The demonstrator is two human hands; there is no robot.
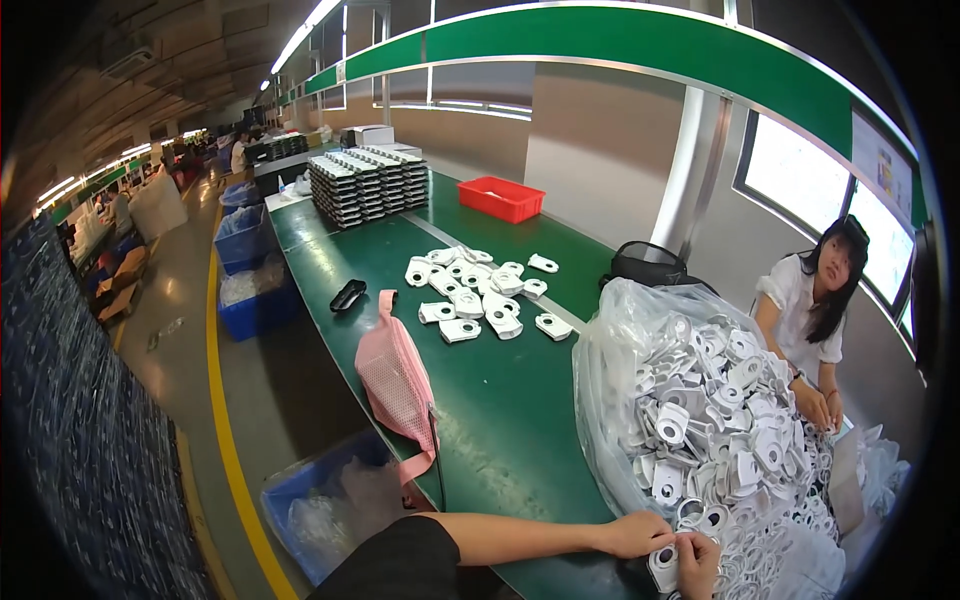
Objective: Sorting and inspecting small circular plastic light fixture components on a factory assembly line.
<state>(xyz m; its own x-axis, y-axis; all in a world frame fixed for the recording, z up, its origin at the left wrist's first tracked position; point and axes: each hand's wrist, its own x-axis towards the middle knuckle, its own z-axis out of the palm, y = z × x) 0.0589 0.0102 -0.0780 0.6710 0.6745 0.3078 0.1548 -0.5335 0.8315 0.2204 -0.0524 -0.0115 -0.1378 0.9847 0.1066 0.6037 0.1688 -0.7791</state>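
- Right hand: fingers closed on the edge of one white part; wrist cut off by the lower border.
- Left hand: fingers curled in, tips meeting the right fingertips at the part's upper edge. Cannot tell whether they grip the part; the contact points are hidden.
- Part: located below the left hand and left of the right hand, round dark opening visible; remainder covered by the fingers.
- Rings: heaped just right of the right hand; individual outlines hard to separate.
- Pile: similar white parts, beyond the hands, inside a clear bag; lower layers hidden.
- Co-worker: seated beyond the pile, hands together; held item too small to identify.
- Pink pouch: at the table's left edge; contents not visible.
- Loose parts: spread on the green table, some overlapping.
- Blue bin: below the table edge, partly hidden by the black sleeve.
- Red bin and stacked trays: far end; bin interior hard to make out.
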